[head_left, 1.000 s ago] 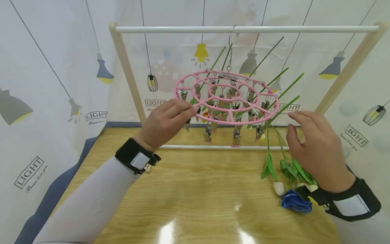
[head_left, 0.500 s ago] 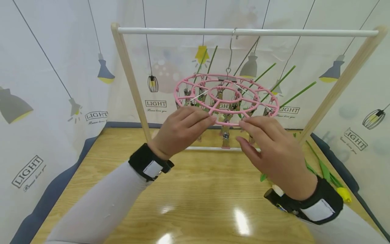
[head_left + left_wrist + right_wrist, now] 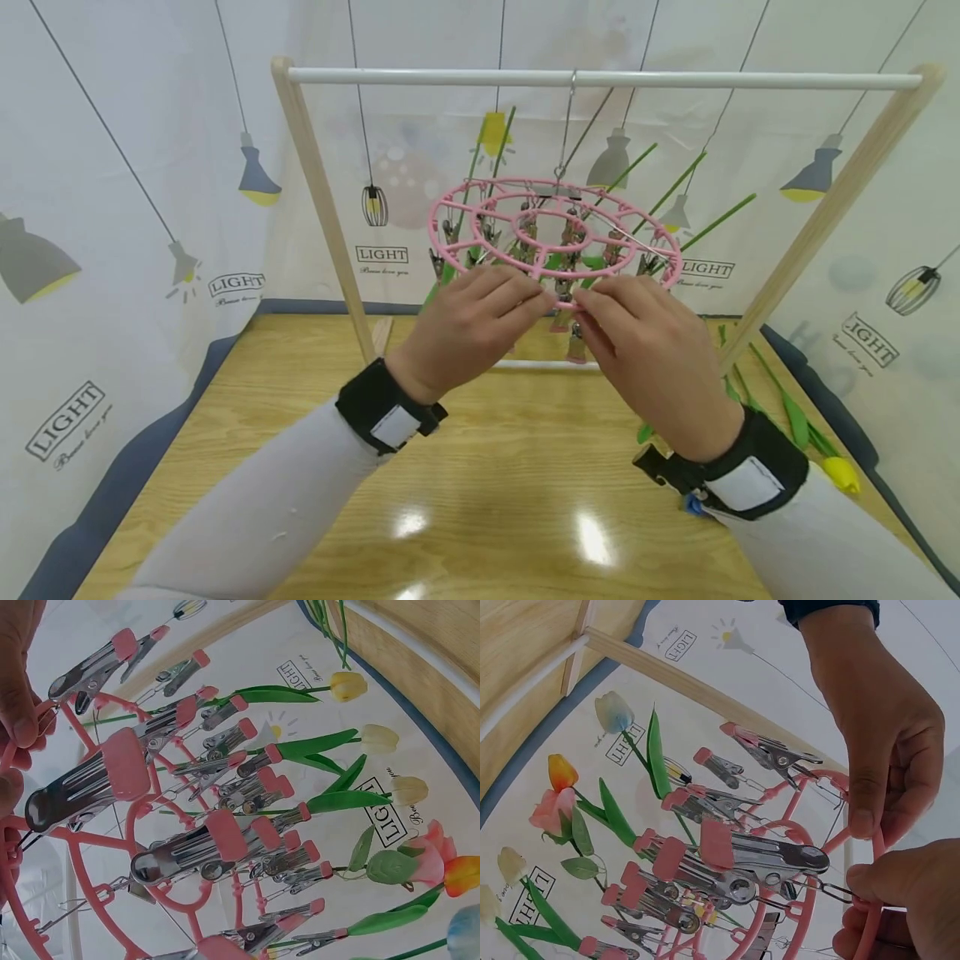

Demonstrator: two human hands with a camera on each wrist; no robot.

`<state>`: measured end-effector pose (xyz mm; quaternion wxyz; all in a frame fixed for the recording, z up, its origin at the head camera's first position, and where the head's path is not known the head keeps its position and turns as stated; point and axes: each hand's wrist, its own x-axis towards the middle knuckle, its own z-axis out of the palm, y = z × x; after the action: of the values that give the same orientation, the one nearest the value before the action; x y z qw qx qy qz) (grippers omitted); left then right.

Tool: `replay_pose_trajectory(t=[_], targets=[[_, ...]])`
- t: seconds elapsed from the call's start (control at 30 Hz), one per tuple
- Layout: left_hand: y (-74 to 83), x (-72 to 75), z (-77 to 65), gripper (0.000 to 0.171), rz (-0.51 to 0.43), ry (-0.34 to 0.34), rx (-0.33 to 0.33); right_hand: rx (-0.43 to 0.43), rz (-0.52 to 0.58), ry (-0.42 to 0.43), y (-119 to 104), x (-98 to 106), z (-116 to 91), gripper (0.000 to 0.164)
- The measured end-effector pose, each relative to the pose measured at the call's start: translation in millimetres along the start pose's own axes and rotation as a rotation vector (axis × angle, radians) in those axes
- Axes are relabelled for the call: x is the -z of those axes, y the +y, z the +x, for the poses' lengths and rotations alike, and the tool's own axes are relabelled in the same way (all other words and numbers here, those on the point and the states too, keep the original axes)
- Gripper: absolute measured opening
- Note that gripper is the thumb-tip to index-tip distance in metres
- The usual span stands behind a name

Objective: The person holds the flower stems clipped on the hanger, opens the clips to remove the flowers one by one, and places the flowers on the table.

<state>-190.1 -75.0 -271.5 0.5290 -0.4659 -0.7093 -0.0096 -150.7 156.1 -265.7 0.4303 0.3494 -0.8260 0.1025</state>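
Note:
A pink round clip hanger (image 3: 555,271) hangs by its metal hook from the rack's white rod. My left hand (image 3: 476,329) pinches the front of its outer ring. Close beside it, my right hand (image 3: 660,354) pinches the same ring where a clip's link meets it, as the right wrist view shows. Silver clips with pink tips (image 3: 124,765) dangle below the rings. Several artificial flowers hang head down from clips, among them a yellow tulip (image 3: 349,686), a white tulip (image 3: 379,739), a pink rose (image 3: 555,812) and an orange tulip (image 3: 562,772). My fingers hide part of the ring.
The rack has a white top rod (image 3: 420,77) and slanted wooden legs (image 3: 322,208). On the wooden table (image 3: 465,500), another yellow tulip (image 3: 842,475) lies at the right. A blue flower (image 3: 693,504) shows partly under my right wrist. Lamp-printed cloth stands behind.
The hanger has turned, its flower stems shifting. My left hand has moved right along the ring. The right hand came in from the right, fingers spread, and now pinches the front edge.

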Motion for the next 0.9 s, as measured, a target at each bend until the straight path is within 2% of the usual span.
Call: replay_pose_trajectory(t=[0.17, 0.27, 0.37, 0.5, 0.6, 0.7, 0.77, 0.9], targets=[[-2.1, -0.4, 1.4, 0.021, -0.047, 0.033, 0.013, -0.010, 0.009, -0.005, 6.8, -0.7, -1.3, 0.026], [-9.2, 0.3, -0.5, 0.025, -0.164, 0.089, 0.080, -0.030, 0.015, -0.009, 12.5, 0.6, -3.3, 0.028], [-23.3, 1.6, -7.8, 0.028, -0.268, 0.156, 0.164, -0.058, 0.019, -0.020, 18.5, 2.6, -7.0, 0.029], [-47.9, 1.3, -27.4, 0.033, -0.285, 0.207, 0.272, -0.057, 0.038, -0.017, 27.2, 3.4, -13.6, 0.029], [-66.4, -0.4, -43.8, 0.026, -0.292, 0.190, 0.357, -0.033, 0.086, 0.007, 34.8, 2.1, -17.5, 0.029], [-82.9, -1.8, -56.1, 0.030, -0.289, 0.122, 0.399, -0.009, 0.104, 0.000, 42.3, 2.6, -21.5, 0.025], [-91.5, -2.4, -61.2, 0.034, -0.279, 0.058, 0.395, 0.003, 0.112, -0.003, 47.1, 2.6, -24.3, 0.025], [-100.6, -3.0, -62.2, 0.035, -0.264, -0.059, 0.345, 0.028, 0.121, 0.005, 54.7, 1.1, -29.4, 0.040]])
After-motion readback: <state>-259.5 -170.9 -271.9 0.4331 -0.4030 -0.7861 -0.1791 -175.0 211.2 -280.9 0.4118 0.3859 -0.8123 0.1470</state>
